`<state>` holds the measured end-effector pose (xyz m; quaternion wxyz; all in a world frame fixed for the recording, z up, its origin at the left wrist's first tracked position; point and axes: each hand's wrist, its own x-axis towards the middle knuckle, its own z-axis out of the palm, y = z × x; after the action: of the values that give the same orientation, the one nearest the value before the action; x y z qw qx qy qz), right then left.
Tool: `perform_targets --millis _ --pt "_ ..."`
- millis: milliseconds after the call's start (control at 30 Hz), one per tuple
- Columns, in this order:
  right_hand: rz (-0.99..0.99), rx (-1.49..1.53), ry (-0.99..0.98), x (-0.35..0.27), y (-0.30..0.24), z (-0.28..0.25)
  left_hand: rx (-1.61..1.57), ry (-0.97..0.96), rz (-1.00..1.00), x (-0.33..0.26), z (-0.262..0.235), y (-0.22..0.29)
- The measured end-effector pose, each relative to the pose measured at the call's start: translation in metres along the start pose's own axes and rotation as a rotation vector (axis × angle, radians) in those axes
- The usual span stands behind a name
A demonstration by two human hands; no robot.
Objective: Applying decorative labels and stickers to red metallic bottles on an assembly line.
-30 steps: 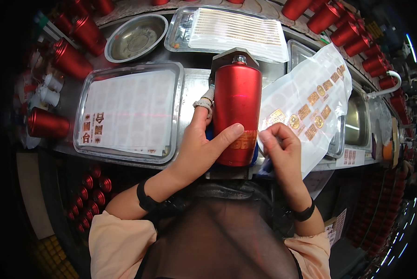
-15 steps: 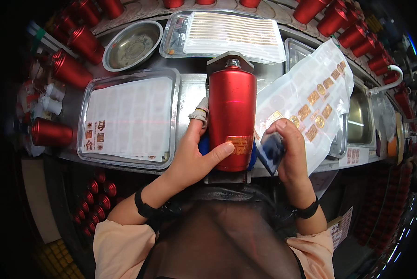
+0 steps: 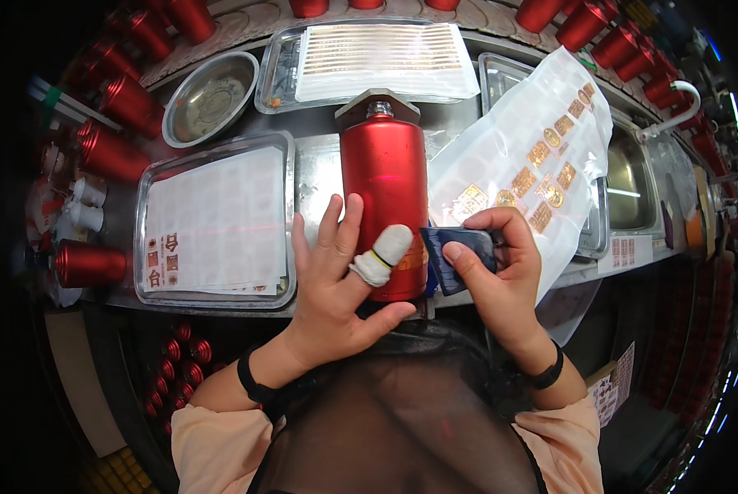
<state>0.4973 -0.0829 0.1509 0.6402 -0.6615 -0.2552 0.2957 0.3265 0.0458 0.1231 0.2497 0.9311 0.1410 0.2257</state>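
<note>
The left hand [image 3: 332, 292] spreads its fingers apart over a red bottle's [image 3: 383, 173] near end; the right hand [image 3: 509, 276] clamps a dark blue scraper [image 3: 467, 240] between thumb and fingers. Beyond the right fingers lies a sticker sheet [image 3: 500, 169]; beyond the left, a tray [image 3: 289, 206], then a bowl [image 3: 212, 99].

Bright light falls on the middle of the frame, with white glare on the bare metal table [image 3: 316, 177] and a soft sheen on the red bottle [image 3: 381, 198]. Below the table it turns dim. Small strip lights streak the right edge. Fisheye distortion bends straight edges outward; the corners go black, and outlying details look soft.
</note>
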Motion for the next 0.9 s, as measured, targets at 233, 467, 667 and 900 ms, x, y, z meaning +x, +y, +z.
perform_targets --millis 233,467,667,900 --pt "0.001 -0.088 0.049 0.005 0.017 -0.014 0.193 -0.011 0.093 0.019 0.003 0.015" --pt "-0.024 -0.056 0.067 -0.001 0.018 -0.018 0.113 0.081 0.055 0.013 0.011 0.002" --pt "-0.074 0.008 0.037 -0.009 0.017 -0.005 -0.283 0.099 -0.107 -0.022 0.026 -0.027" --pt "-0.346 -0.236 0.043 -0.009 0.024 -0.001 -0.083 0.139 -0.023 -0.017 0.021 -0.018"
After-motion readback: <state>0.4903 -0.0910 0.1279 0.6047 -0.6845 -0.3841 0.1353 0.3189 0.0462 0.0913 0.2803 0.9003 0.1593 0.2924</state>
